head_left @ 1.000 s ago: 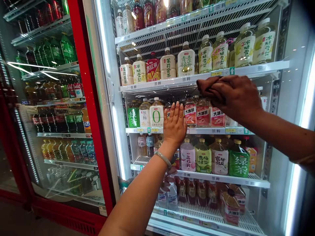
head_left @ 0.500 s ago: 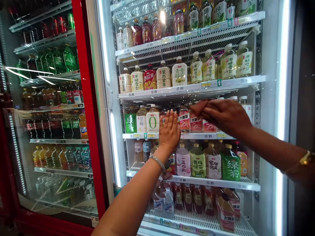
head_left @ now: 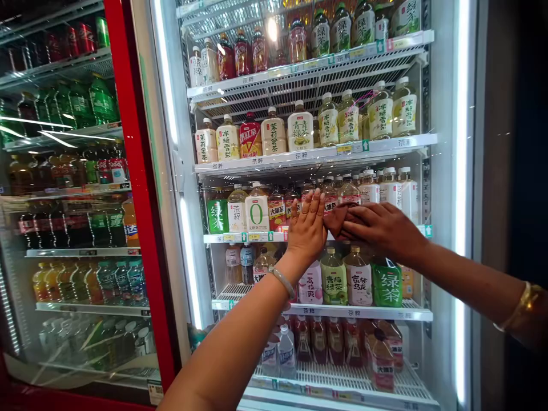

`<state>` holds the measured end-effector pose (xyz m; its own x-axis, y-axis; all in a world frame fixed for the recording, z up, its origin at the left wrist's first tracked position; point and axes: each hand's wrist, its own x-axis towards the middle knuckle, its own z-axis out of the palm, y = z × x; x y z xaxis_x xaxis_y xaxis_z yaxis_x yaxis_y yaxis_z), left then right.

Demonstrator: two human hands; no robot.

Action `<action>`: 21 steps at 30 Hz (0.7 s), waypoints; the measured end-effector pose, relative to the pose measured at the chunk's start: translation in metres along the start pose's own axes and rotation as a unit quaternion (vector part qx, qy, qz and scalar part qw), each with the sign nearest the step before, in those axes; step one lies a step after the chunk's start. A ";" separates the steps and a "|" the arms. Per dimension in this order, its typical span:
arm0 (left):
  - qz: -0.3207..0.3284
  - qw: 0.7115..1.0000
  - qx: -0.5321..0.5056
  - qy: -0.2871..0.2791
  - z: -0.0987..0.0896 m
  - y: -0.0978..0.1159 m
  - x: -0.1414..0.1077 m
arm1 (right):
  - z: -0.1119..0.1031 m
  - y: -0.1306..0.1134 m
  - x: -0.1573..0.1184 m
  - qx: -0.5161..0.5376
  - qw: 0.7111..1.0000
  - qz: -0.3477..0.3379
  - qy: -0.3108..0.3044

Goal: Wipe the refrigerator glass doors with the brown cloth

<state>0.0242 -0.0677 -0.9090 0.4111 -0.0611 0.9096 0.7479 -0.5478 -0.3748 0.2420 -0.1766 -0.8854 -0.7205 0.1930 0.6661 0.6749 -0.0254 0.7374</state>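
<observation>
My left hand (head_left: 307,228) lies flat with its fingers stretched out, pressed to the glass door (head_left: 257,171) of a drinks cooler. A pale bangle (head_left: 283,283) circles that wrist. Just to the right, my right hand (head_left: 387,231) grips a brown cloth (head_left: 337,218) and holds it against the glass, its tip beside the left fingers. Part of the cloth is hidden under the right fingers. On the right wrist is a gold-coloured bracelet (head_left: 520,308). Behind the hands, bottles with red labels (head_left: 277,208) stand on the middle shelf, partly covered.
Shelves of bottled drinks fill the cooler, such as a white-labelled bottle (head_left: 257,212) and a green-labelled bottle (head_left: 387,282). At left stands a second cooler with a red frame (head_left: 141,200). Bright light strips (head_left: 461,171) run down both sides. Reflections streak the glass.
My right hand has swept the cloth down and left across the glass, close to my left hand. The left hand stays flat on the door. The view has shifted slightly right.
</observation>
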 end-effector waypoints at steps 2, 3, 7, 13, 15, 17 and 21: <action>-0.014 1.000 -0.009 -0.001 0.003 0.010 0.016 | -0.002 0.024 0.013 -0.017 1.000 0.019 -0.014; -0.023 1.000 -0.014 -0.001 0.005 0.016 0.025 | -0.003 0.038 0.022 -0.023 0.998 0.049 -0.016; -0.061 0.997 -0.039 0.002 0.014 0.035 0.060 | -0.002 0.069 0.049 -0.009 0.973 0.228 0.015; -0.084 0.995 -0.051 0.007 0.023 0.044 0.064 | 0.006 0.017 0.003 0.003 0.970 0.241 0.038; -0.045 0.998 -0.049 0.000 0.024 0.043 0.058 | 0.009 -0.003 -0.021 0.030 0.973 0.227 0.037; -0.023 0.999 -0.046 -0.003 0.025 0.042 0.053 | 0.014 -0.010 -0.034 0.051 0.974 0.217 0.035; -0.031 0.999 -0.043 0.006 0.031 0.043 0.052 | 0.025 0.020 -0.019 0.022 0.965 0.245 0.086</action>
<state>0.0938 -0.0692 -0.8835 0.3588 -0.0336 0.9328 0.7238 -0.6210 -0.3007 0.2730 -0.1564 -0.8857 -0.3258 0.0030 0.9455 0.9450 -0.0290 0.3257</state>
